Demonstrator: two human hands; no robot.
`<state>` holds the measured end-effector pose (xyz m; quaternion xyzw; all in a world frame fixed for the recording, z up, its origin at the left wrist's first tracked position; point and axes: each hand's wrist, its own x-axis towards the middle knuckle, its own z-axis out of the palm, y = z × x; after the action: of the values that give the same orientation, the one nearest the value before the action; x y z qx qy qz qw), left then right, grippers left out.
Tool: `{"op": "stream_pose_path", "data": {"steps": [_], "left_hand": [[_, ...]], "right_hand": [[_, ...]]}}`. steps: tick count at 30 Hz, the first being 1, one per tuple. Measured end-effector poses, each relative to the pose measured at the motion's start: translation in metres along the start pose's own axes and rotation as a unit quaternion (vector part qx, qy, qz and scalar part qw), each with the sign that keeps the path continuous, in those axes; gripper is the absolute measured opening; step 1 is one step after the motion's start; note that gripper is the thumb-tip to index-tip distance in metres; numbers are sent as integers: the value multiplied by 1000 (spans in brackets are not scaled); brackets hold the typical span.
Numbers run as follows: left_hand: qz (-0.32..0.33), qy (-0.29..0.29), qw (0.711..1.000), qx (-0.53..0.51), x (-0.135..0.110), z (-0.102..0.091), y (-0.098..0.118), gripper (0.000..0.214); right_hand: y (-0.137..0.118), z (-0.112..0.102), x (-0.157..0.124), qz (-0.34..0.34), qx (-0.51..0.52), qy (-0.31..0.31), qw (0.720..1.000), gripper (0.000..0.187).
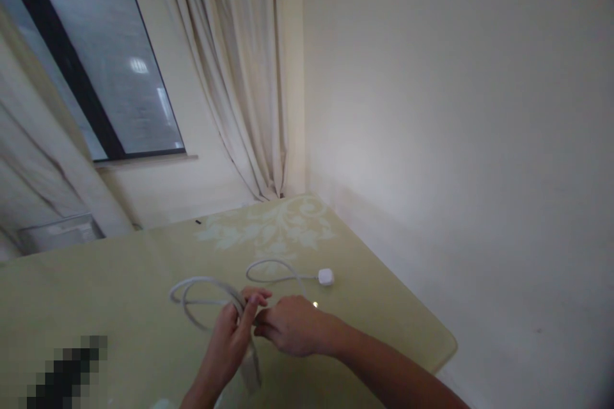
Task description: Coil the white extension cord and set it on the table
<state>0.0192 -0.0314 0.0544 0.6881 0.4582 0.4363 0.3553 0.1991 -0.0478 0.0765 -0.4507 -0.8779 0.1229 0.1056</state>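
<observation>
A white cable (pixel 204 279) is gathered in loops above the table, and my left hand (pixel 233 335) is closed around the bundle. My right hand (pixel 295 327) meets it at the fingertips, its fingers pinched at the cable; the exact grip is partly hidden. From the hands a length of cable runs out in a loop to a white plug (pixel 325 277) lying on the table. Below my left hand is a pale, blocky piece (pixel 249 370), blurred and partly covered by the hand and a strand of cable.
The table (pixel 384 326) has a pale green top with a white floral pattern, and its right edge runs along a bare wall (pixel 455 140). Near the far edge lies a small black object (pixel 198 222). Curtains (pixel 240 64) hang behind, beside a window (pixel 110 51). A pixelated dark shape (pixel 67 374) is at lower left.
</observation>
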Motion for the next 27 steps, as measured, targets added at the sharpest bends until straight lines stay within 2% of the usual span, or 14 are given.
{"op": "stream_pose_path", "data": {"steps": [4, 7, 9, 13, 16, 18, 20, 24, 27], "left_hand": [[25, -58, 991, 115, -3, 9, 5, 40], [33, -50, 983, 173, -1, 8, 6, 39], [19, -43, 985, 165, 1, 2, 8, 43], [-14, -16, 998, 54, 1, -16, 11, 52], [-72, -6, 996, -61, -2, -29, 6, 51], [-121, -11, 981, -148, -5, -37, -3, 48], [-143, -35, 962, -232, -7, -44, -15, 46], [-100, -97, 914, -381, -12, -55, -36, 47], [-94, -104, 883, -449, -18, -51, -37, 41]], "right_hand": [[6, -14, -3, -41, -6, 2, 999, 24], [17, -18, -8, -29, -13, 10, 999, 16], [29, -20, -13, -36, -7, 42, 998, 15], [58, -34, -21, -110, -6, 128, 986, 18], [73, -55, -26, -129, -3, 186, 974, 12], [81, -71, -29, -117, 19, 216, 969, 19], [91, -88, -31, -98, 59, 241, 964, 30], [113, -109, -30, -25, 159, 281, 946, 43], [116, -109, -19, 17, 174, 265, 948, 42]]}}
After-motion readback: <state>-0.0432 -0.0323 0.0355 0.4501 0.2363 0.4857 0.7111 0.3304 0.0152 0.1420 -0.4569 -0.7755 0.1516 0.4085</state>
